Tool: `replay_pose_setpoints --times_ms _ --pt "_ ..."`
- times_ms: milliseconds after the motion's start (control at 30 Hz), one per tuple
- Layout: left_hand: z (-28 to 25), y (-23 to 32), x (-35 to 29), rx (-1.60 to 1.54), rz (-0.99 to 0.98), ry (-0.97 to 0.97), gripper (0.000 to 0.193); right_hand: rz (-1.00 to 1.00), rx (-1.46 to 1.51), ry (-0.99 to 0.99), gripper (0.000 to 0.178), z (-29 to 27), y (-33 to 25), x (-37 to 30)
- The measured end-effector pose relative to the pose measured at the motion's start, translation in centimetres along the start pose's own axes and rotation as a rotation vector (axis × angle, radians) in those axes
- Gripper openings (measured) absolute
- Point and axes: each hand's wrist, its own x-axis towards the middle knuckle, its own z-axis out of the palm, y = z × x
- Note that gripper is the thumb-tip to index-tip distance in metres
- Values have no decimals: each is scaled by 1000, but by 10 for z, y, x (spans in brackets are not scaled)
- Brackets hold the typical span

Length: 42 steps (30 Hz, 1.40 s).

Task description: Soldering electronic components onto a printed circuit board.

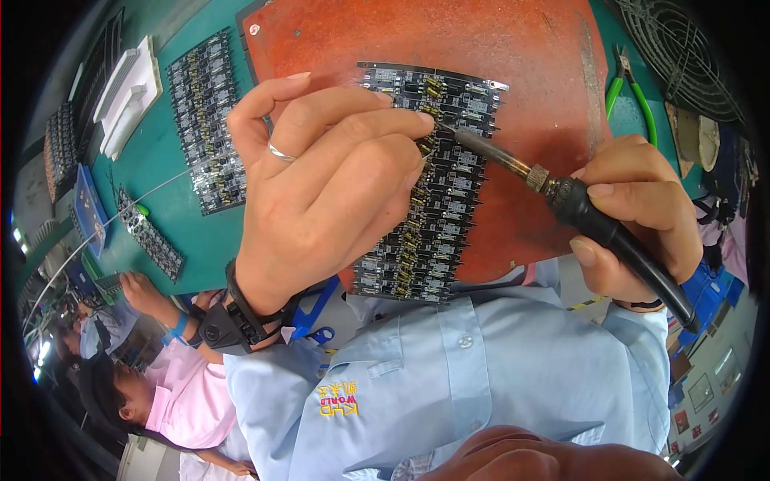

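My right hand (638, 216) grips the black handle of a soldering iron (613, 232). The iron's metal tip points left and reaches the upper part of a panel of black circuit boards (429, 240), close to my left fingertips. My left hand (329, 176), with a ring on one finger, is bent over the panel's left side, its thumb and fingers pinched together. A thin grey solder wire (152, 191) runs from the left side to behind this hand; the pinched end is mostly hidden. Rows of small yellow-banded parts (409, 256) stand along the panel.
An orange-red mat (537, 80) lies under the panel on a green table (180, 264). Another board panel (204, 112), a smaller board strip (152, 240), a white tray (132, 96) and a blue bin (90, 210) are left. Green-handled cutters (632, 96) and a wire fan guard (682, 56) are right. A co-worker (184, 393) sits lower left.
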Motion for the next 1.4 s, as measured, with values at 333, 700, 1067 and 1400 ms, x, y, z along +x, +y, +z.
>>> replay_pose_setpoints --times_ms 333,700,1067,1400 --pt "-14 5 -1 -28 -14 -2 18 4 -12 -20 39 -10 -14 6" --pt "-30 9 17 -78 -38 40 15 -29 31 91 39 -29 -17 4" --pt "-18 -2 40 -186 -90 27 16 19 61 8 36 -34 0 16" --pt "-6 -14 38 -177 -70 27 17 -8 39 8 36 -26 13 21"
